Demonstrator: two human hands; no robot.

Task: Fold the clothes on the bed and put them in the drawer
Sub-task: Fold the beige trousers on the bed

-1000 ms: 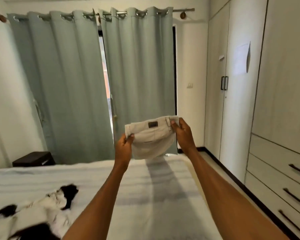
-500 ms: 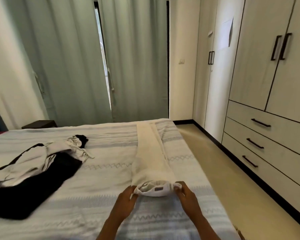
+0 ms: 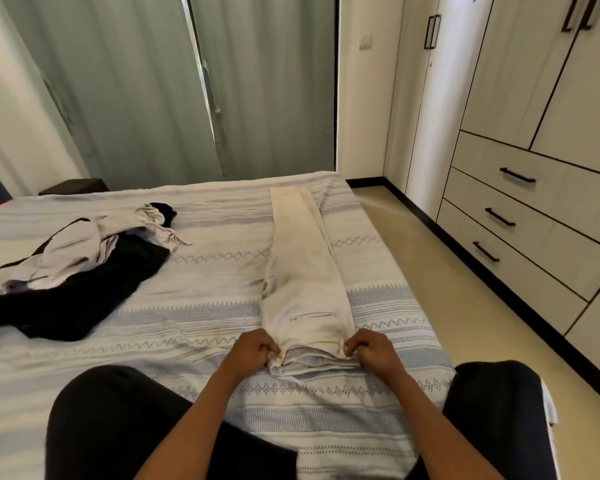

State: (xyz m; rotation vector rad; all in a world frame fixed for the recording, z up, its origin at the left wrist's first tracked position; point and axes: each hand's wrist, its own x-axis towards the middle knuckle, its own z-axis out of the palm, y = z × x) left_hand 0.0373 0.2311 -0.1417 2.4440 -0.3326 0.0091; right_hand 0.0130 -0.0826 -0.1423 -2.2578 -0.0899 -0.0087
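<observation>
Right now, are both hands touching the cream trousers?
Touching. Head view: left hand and right hand each pinch a waistband corner of the cream trousers.

matt cream cloth trousers (image 3: 303,282)

1. My left hand (image 3: 253,351) is bare, no ring or watch showing.
2. My right hand (image 3: 371,351) is bare too, both forearms unsleeved.
3. Black shorts (image 3: 118,420) cover my thighs, at seven and four o'clock.
</observation>
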